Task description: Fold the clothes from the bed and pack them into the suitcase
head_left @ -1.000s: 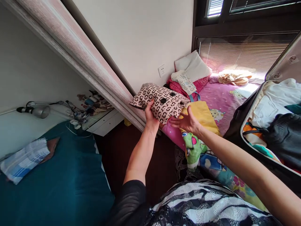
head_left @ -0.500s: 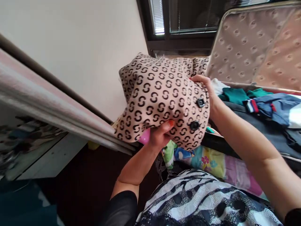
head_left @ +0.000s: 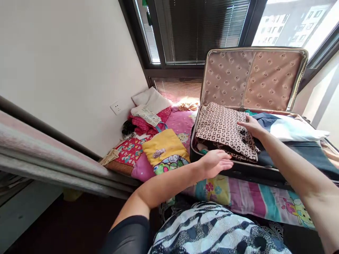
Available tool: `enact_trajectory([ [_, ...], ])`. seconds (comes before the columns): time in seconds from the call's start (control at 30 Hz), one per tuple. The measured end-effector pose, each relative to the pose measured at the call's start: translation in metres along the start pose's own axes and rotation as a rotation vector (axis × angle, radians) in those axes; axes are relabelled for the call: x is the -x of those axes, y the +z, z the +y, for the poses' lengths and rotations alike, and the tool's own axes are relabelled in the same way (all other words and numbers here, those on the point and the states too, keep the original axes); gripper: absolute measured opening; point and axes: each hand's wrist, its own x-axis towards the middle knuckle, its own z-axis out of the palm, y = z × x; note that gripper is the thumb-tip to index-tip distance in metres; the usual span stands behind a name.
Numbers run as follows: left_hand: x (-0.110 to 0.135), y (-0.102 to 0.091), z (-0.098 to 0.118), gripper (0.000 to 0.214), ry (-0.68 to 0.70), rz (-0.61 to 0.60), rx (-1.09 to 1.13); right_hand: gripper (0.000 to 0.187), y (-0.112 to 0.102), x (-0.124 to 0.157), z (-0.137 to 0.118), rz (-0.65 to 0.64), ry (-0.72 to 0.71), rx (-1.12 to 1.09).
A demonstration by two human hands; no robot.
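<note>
A folded beige garment (head_left: 221,128) with a dark ring-like print and black buttons lies in the left part of the open suitcase (head_left: 270,170). My right hand (head_left: 251,126) touches the garment's right side, fingers extended and not wrapped round it. Just in front of the suitcase's near rim, my left hand (head_left: 215,164) is open with its fingers stretched to the right, holding nothing. To the right of the garment, blue and white clothes (head_left: 288,127) lie over dark fabric in the same suitcase.
Left of the suitcase lie a yellow printed cloth (head_left: 166,148), a red printed cloth (head_left: 129,150) and white cushions (head_left: 152,100). The suitcase lid (head_left: 254,79) stands upright against the window. A curtain (head_left: 66,158) hangs at left; a colourful quilt (head_left: 254,197) lies in front.
The beige garment, held up in both hands before, now lies in the suitcase to the right. My left hand has let go of it. The view has swung right.
</note>
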Motion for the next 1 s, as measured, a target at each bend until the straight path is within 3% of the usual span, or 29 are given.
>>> enact_trajectory([
  [0.07, 0.025, -0.016, 0.025, 0.018, 0.116, -0.054, -0.211, 0.085, -0.005, 0.004, 0.004, -0.023, 0.039, 0.152],
  [0.13, 0.031, -0.022, 0.062, 0.023, 0.397, -0.023, -0.520, 0.104, -0.010, 0.007, 0.001, 0.001, -0.006, 0.367],
  [0.2, 0.011, -0.018, 0.100, 0.033, 0.701, 0.082, -0.874, 0.106, -0.013, 0.008, -0.008, 0.009, -0.097, 0.511],
  [0.27, -0.030, -0.007, 0.129, 0.047, 0.865, 0.220, -1.216, 0.102, -0.012, 0.007, -0.015, -0.039, -0.186, 0.563],
  [0.33, -0.081, 0.003, 0.143, 0.061, 0.836, 0.299, -1.526, 0.101, -0.004, 0.008, -0.017, -0.139, -0.251, 0.599],
  [0.43, -0.153, 0.004, 0.143, 0.071, 0.613, 0.261, -1.791, 0.098, 0.020, 0.013, -0.002, -0.310, -0.300, 0.682],
  [0.53, -0.202, -0.016, 0.128, 0.082, 0.250, 0.193, -1.700, 0.091, 0.049, 0.025, 0.026, -0.395, -0.331, 0.751],
  [0.6, -0.221, -0.032, 0.116, 0.091, 0.115, 0.174, -1.588, 0.088, 0.066, 0.033, 0.045, -0.386, -0.385, 0.777],
  [0.8, -0.233, -0.057, 0.098, 0.080, 0.246, 0.265, -1.449, 0.078, 0.084, 0.035, 0.064, -0.350, -0.452, 0.817],
  [0.9, -0.225, -0.053, 0.096, 0.074, 0.334, 0.287, -1.439, 0.075, 0.081, 0.034, 0.060, -0.354, -0.453, 0.831],
  [1.0, -0.201, -0.041, 0.091, 0.066, 0.414, 0.313, -1.437, 0.075, 0.077, 0.037, 0.055, -0.352, -0.442, 0.842],
])
